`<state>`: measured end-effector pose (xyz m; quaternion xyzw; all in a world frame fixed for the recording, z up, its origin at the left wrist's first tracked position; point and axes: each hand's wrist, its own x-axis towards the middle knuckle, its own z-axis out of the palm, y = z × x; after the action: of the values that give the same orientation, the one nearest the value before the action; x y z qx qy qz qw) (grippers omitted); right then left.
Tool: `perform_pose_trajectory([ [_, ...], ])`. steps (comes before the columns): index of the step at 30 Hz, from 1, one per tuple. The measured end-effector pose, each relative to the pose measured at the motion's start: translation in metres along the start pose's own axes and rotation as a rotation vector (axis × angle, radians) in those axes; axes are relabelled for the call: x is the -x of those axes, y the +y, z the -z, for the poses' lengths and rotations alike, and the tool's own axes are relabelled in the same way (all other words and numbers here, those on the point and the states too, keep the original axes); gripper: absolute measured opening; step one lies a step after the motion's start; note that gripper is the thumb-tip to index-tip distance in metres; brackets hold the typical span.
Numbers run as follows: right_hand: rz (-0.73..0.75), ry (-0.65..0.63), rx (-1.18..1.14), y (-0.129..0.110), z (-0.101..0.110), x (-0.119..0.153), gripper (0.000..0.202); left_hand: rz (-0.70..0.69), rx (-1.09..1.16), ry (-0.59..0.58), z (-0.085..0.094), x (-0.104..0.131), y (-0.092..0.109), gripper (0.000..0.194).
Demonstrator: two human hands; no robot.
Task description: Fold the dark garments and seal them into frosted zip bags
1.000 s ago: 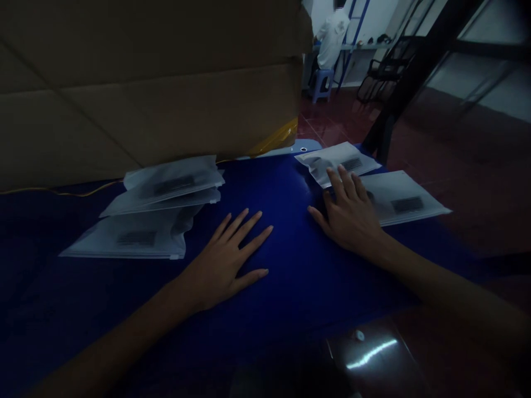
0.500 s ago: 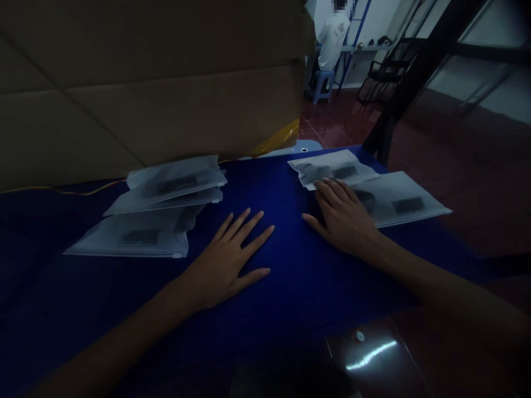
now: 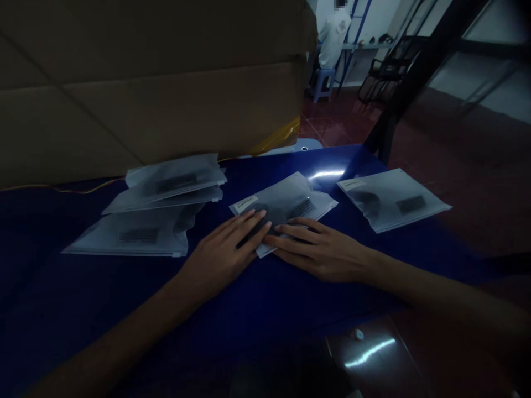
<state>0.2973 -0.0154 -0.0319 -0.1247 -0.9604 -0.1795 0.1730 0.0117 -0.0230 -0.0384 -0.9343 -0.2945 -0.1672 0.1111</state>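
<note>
A frosted plastic bag (image 3: pixel 286 193) with a dark item and a printed label inside lies slanted in the middle of the blue table (image 3: pixel 265 309). My left hand (image 3: pixel 224 249) rests on its lower left part, fingers spread. From the right, my right hand (image 3: pixel 319 249) lies on the bag's near edge with its fingers stretched out, their tips beside those of my left hand. Another such bag (image 3: pixel 390 193) lies flat to the right. On the left, several similar bags (image 3: pixel 166 182) overlap in a loose pile.
A large cardboard box (image 3: pixel 178 110) stands along the table's back left, a thin wire at its foot. Dark metal posts (image 3: pixel 385 127) rise behind the right side. Farther off, a person (image 3: pixel 332 41) sits on a blue stool (image 3: pixel 322 83) near a black chair (image 3: pixel 385 69).
My right hand has moved left, and the bag that lay under its fingers at the right is now in the middle. My left hand has come onto this bag.
</note>
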Motion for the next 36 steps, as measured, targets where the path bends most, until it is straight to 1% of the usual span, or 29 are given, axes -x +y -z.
perform_pose_trajectory([
  [2, -0.008, 0.039, 0.008, 0.002, 0.000, 0.002, 0.036, 0.001, -0.019, 0.016, 0.002, 0.002, -0.002, 0.049],
  [4, -0.030, 0.068, 0.024, 0.004, -0.001, 0.005, 0.028, 0.029, -0.052, 0.013, 0.004, 0.003, -0.004, 0.048],
  [6, -0.105, 0.090, 0.061, 0.007, -0.003, 0.008, 0.018, 0.062, -0.096, 0.019, 0.005, 0.004, -0.006, 0.046],
  [7, -0.177, 0.097, 0.091, 0.009, -0.003, 0.009, 0.017, 0.074, -0.117, 0.029, 0.006, 0.005, -0.007, 0.044],
  [9, -0.366, 0.080, 0.163, 0.013, -0.006, 0.011, 0.022, 0.103, -0.148, 0.050, 0.006, 0.007, -0.010, 0.042],
  [11, -0.557, 0.027, 0.229, 0.017, -0.008, 0.014, 0.034, 0.146, -0.160, 0.045, 0.006, 0.010, -0.013, 0.043],
  [12, -0.627, -0.007, 0.245, 0.018, -0.009, 0.015, 0.041, 0.167, -0.160, 0.042, 0.006, 0.011, -0.014, 0.044],
  [14, -0.711, -0.060, 0.242, 0.020, -0.010, 0.018, 0.049, 0.185, -0.141, 0.046, 0.005, 0.012, -0.015, 0.048],
  [16, -0.737, -0.072, 0.208, 0.020, -0.011, 0.020, 0.048, 0.165, -0.103, 0.052, 0.004, 0.010, -0.013, 0.053],
  [18, -0.702, -0.036, 0.185, 0.017, -0.010, 0.021, 0.042, 0.127, -0.073, 0.045, 0.004, 0.006, -0.009, 0.055],
  [19, -0.656, 0.003, 0.179, 0.016, -0.009, 0.021, 0.038, 0.107, -0.069, 0.036, 0.004, 0.003, -0.007, 0.056],
  [21, -0.531, 0.100, 0.166, 0.012, -0.004, 0.019, 0.031, 0.073, -0.081, 0.029, 0.005, -0.001, -0.003, 0.056],
  [23, -0.381, 0.218, 0.137, 0.009, 0.002, 0.015, 0.026, 0.048, -0.099, 0.049, 0.007, -0.004, -0.001, 0.055],
  [25, -0.247, 0.295, 0.116, 0.006, 0.009, 0.011, 0.019, 0.033, -0.116, 0.071, 0.009, -0.005, 0.000, 0.053],
  [27, -0.144, 0.320, 0.109, 0.003, 0.014, 0.006, 0.015, 0.010, -0.128, 0.086, 0.012, -0.006, 0.001, 0.049],
  [31, -0.020, 0.368, 0.096, -0.003, 0.014, 0.001, 0.018, -0.079, -0.077, 0.181, 0.017, -0.008, 0.008, 0.041],
  [34, 0.024, 0.366, 0.072, -0.007, 0.008, 0.001, 0.018, -0.152, 0.019, 0.237, 0.021, -0.009, 0.019, 0.032],
  [36, 0.004, 0.330, 0.052, -0.010, 0.004, 0.001, 0.019, -0.184, 0.070, 0.246, 0.023, -0.010, 0.026, 0.023],
])
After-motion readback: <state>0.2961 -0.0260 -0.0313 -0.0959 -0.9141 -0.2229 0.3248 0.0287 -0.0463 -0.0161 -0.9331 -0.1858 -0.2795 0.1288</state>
